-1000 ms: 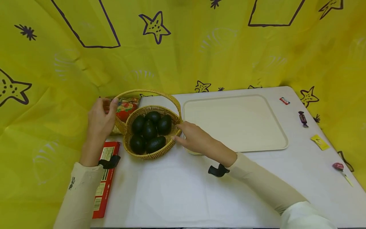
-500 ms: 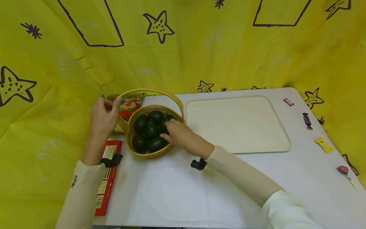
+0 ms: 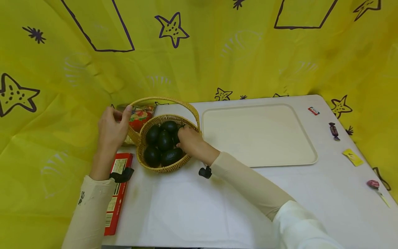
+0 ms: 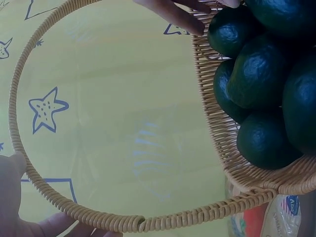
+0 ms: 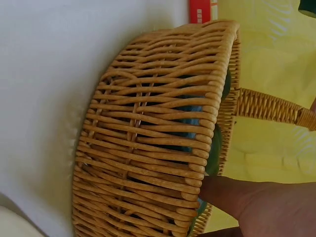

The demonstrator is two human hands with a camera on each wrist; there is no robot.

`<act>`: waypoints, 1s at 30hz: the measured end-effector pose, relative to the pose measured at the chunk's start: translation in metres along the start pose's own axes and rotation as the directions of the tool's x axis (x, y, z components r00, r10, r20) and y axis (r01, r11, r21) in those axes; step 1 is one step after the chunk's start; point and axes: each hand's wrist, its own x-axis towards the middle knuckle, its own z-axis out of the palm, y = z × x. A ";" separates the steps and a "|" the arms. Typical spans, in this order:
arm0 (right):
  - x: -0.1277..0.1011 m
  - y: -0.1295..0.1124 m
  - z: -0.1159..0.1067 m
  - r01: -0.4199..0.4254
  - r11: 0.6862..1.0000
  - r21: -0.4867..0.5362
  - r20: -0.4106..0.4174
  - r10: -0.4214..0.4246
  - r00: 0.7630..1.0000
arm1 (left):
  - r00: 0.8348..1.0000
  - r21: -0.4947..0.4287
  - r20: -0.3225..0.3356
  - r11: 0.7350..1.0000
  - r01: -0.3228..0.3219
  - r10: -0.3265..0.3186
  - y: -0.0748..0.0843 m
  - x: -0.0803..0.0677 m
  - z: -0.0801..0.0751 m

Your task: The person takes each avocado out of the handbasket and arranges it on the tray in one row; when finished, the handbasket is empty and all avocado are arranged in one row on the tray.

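A wicker basket [image 3: 161,169] with a hoop handle [image 3: 164,99] stands at the table's left and holds several dark green avocados [image 3: 163,141]. My left hand [image 3: 112,129] grips the handle's left end, thumb and fingers around it. The left wrist view shows that hand [image 4: 10,197] on the handle [image 4: 98,219] beside the avocados [image 4: 259,74]. My right hand [image 3: 189,140] reaches over the right rim, fingers curled down on the rightmost avocado, which it mostly hides. In the right wrist view the basket wall [image 5: 148,138] fills the frame with my right hand [image 5: 266,207] at its rim.
A cream tray [image 3: 258,135] lies right of the basket. A red box [image 3: 116,193] sits under my left forearm, and a fruit-printed packet [image 3: 140,116] lies behind the basket. Small sweets [image 3: 334,130] and a lollipop [image 3: 373,184] lie along the right edge. Yellow cloth surrounds the table.
My right hand moved left from the basket's outer right rim into the basket and curled onto an avocado. The left hand stayed on the handle.
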 end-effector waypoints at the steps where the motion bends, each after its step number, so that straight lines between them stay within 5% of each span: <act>1: 0.002 -0.001 0.000 -0.012 1.000 -0.008 0.004 0.012 1.000 | 1.000 0.000 -0.002 1.000 0.001 -0.001 0.000 0.000 0.000; 9: 0.014 -0.008 0.002 -0.023 0.995 -0.096 0.035 0.027 0.999 | 1.000 0.008 -0.006 1.000 0.000 0.000 0.001 0.000 0.000; 30: 0.023 -0.001 0.001 -0.056 0.998 0.026 0.106 0.053 0.993 | 1.000 0.003 0.009 1.000 0.025 -0.025 0.002 0.000 0.000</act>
